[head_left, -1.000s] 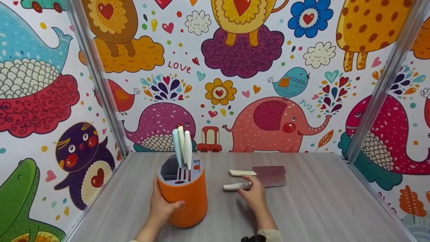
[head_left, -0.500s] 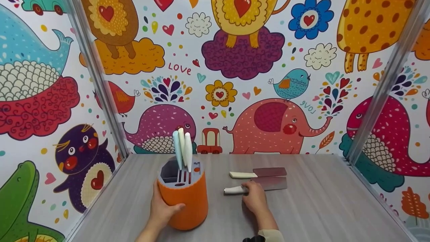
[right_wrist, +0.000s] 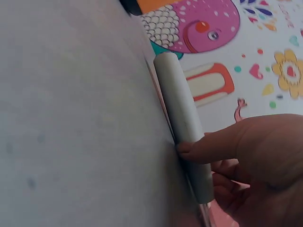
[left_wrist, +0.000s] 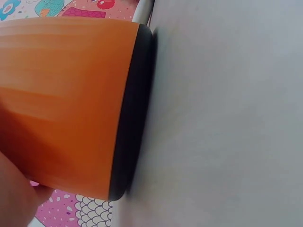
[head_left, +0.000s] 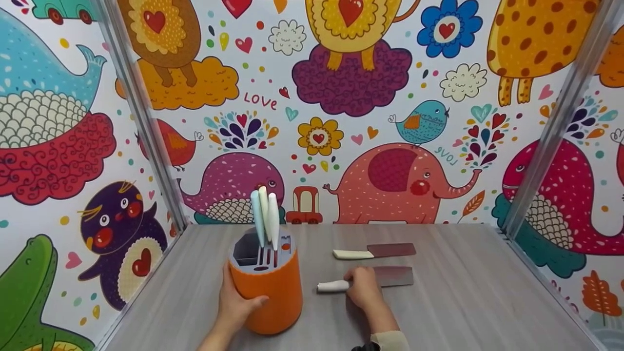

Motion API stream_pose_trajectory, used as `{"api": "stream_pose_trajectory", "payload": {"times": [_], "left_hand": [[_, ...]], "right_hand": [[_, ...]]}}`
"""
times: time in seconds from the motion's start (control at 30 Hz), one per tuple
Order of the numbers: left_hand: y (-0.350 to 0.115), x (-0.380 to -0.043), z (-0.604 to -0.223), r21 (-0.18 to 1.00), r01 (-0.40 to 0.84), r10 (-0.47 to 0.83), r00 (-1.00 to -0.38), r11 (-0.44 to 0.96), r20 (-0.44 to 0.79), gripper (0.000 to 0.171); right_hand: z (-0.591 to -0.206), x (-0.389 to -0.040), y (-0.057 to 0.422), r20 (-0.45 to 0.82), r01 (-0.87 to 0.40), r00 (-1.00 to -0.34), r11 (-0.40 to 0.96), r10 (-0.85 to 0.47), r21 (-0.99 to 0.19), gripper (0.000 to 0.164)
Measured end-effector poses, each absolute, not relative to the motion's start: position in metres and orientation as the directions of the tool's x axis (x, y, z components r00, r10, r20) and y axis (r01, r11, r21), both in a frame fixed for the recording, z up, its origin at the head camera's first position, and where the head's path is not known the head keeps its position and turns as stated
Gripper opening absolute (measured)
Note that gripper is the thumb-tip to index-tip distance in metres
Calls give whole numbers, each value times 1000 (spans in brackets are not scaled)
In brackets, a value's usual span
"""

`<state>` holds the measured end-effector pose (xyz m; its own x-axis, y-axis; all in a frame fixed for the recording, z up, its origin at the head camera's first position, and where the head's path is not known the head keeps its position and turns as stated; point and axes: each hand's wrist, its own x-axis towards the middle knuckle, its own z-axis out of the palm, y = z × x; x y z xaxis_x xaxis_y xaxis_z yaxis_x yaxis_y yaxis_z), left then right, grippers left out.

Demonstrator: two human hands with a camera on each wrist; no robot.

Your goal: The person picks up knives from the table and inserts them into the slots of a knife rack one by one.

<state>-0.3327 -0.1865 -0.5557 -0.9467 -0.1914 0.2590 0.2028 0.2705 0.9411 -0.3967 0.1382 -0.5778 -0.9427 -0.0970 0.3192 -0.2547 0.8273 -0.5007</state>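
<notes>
1. tabletop (head_left: 463, 302) of grey wood grain runs back to the patterned wall (head_left: 312, 170), which marks its far edge; the widest stretch for moving lies between the blades and the right side wall.
2. a narrower lane separates the orange knife block (head_left: 273, 292) from the handle of the near cleaver (head_left: 395, 276); the far cleaver (head_left: 385, 250) lies just behind, roughly parallel.
3. compared with half a second ago, the near cleaver has shifted toward the person and slightly left; its blade then lay right along the other one, and now a strip of wood shows between them. the right hand (head_left: 364, 287) has gone with it, while the block and the left hand (head_left: 236, 302) keep their places.
4. the right hand grasps the near cleaver where handle meets blade, thumb laid over the handle; whether the cleaver is lifted, i cannot tell.
5. the left hand grips the block's left side, thumb across the front, its other fingers mostly hidden.
6. the near cleaver has a smooth white handle and a broad greyish blade; the far one, a cream handle and a reddish-brown blade. three pale handles (head_left: 264, 214) rise from the block's grey slotted top.
</notes>
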Motion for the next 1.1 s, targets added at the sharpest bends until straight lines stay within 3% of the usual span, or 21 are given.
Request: {"api": "stream_pose_trajectory", "payload": {"times": [0.23, 0.4, 0.63, 0.9, 1.1], "left_hand": [[-187, -333, -557, 935, 224, -191, -940, 276, 281, 121], [-189, -333, -559, 928, 236, -198, -934, 287, 298, 119], [-189, -332, -557, 942, 210, -181, -948, 261, 262, 121], [-187, -333, -558, 944, 224, -171, -948, 242, 269, 123], [-187, -333, -557, 945, 218, -169, -950, 242, 263, 126]], "right_hand": [[-571, -393, 133, 239, -265, -957, 841, -167, -472, 24], [-568, -388, 134, 243, -302, -947, 841, -211, -449, 23], [-543, -380, 142, 316, -383, -916, 775, -248, -502, 16], [-495, -365, 159, 362, -356, -923, 644, -130, -677, 25], [-479, -357, 174, 385, -368, -921, 473, -63, -801, 24]]}}
